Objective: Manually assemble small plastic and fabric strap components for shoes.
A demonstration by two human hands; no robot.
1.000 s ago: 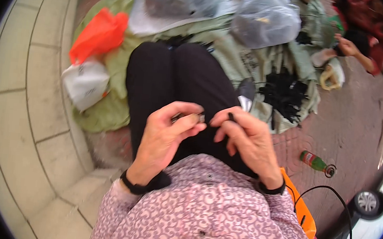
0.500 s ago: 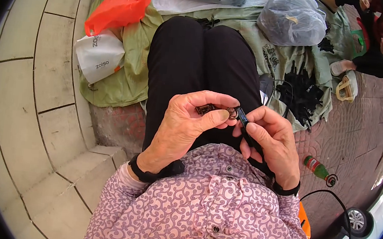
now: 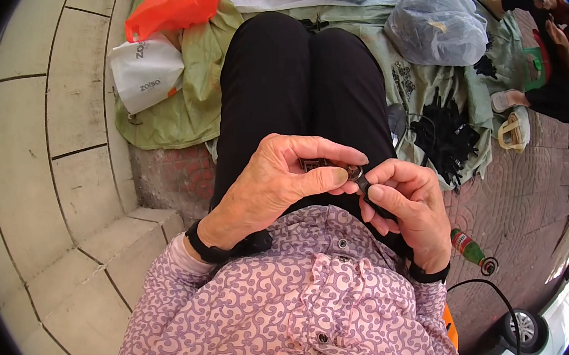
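My left hand (image 3: pixel 266 182) is closed in a pinch over my lap, thumb and forefinger round a small dark brown piece (image 3: pixel 314 163) with ring-like openings. What kind of piece it is, I cannot make out. Beside it my right hand (image 3: pixel 417 202) is closed on a narrow black strip (image 3: pixel 364 184), whose end meets the brown piece at the left fingertips. The fingers hide most of the strip. Below both hands are my black trousers (image 3: pixel 266 85).
On a green sheet (image 3: pixel 164 138) lie a red plastic bag (image 3: pixel 178 3), a white bag (image 3: pixel 144 74), a filled clear bag (image 3: pixel 435 27) and a pile of black strips (image 3: pixel 444 139). A green bottle (image 3: pixel 468 247) is at right. Another person's hand (image 3: pixel 557 34) shows far right.
The strip's shiny end, which showed between the hands before, has tilted down and is now mostly covered by the fingers. The left fingertips have shifted slightly right, and both hands keep their hold.
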